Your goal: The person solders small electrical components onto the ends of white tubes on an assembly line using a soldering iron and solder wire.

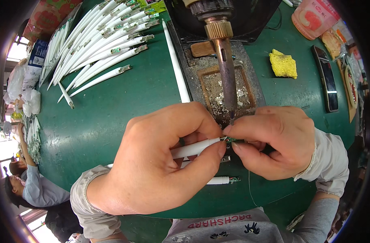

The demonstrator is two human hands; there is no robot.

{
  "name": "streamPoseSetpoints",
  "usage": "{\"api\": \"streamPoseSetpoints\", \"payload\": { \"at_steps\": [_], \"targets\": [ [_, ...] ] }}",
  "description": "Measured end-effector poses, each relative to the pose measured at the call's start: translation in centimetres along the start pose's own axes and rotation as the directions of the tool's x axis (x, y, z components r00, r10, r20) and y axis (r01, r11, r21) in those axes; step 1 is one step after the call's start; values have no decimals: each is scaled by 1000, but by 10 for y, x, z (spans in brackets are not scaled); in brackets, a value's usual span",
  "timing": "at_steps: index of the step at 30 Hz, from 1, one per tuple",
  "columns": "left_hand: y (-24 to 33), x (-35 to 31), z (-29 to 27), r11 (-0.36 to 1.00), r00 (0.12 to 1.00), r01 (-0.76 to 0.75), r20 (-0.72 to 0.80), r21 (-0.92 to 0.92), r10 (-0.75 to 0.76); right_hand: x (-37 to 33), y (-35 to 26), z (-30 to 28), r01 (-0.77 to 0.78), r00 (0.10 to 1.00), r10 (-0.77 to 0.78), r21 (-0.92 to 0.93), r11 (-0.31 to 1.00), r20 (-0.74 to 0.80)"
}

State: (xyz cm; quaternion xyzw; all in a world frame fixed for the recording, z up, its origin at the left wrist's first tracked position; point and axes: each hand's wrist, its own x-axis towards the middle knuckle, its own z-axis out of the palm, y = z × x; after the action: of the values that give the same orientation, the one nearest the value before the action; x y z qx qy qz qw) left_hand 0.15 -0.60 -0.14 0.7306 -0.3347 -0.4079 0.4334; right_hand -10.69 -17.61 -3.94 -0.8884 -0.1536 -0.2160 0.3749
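Observation:
My left hand (160,158) is closed around a white stylus-like tube (195,149), its bare end pointing right. A small green circuit board (229,139) shows at that end, partly covered by fingers. My right hand (274,141) pinches close beside the board, with a thin wire (251,188) trailing from beneath it. What lies right between its fingertips is mostly hidden. Just above the fingertips, a soldering iron (227,77) points downward, its tip beside my right index finger. Under my hands lie more white tubes (218,180) with metal-and-green ends.
Behind the iron sits a dark tray (249,60) with solder scraps. A heap of white tubes (108,38) fills the back left; one long tube (174,60) lies beside the tray. To the right are a yellow sponge (283,65), a phone (326,79) and a pink cup (314,18). Other people (39,186) sit far left.

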Motion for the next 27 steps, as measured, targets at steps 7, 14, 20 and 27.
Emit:
{"api": "streamPoseSetpoints", "payload": {
  "at_steps": [7,14,20,27],
  "targets": [
    [-5,6,-8,974,992,89,109,-206,-68,-9,13,2,286,957,-289,-66,956,-34],
    [2,5,-8,931,978,200,119,-306,-171,-5,0,-9,126,985,-125,-4,992,117],
    [4,11,-8,909,987,159,44,-386,-153,-3,-3,-10,-344,939,307,365,865,158],
    [1,11,-6,927,996,68,-20,-370,-81,-1,-5,-9,-424,906,366,457,782,214]
  ]
}}
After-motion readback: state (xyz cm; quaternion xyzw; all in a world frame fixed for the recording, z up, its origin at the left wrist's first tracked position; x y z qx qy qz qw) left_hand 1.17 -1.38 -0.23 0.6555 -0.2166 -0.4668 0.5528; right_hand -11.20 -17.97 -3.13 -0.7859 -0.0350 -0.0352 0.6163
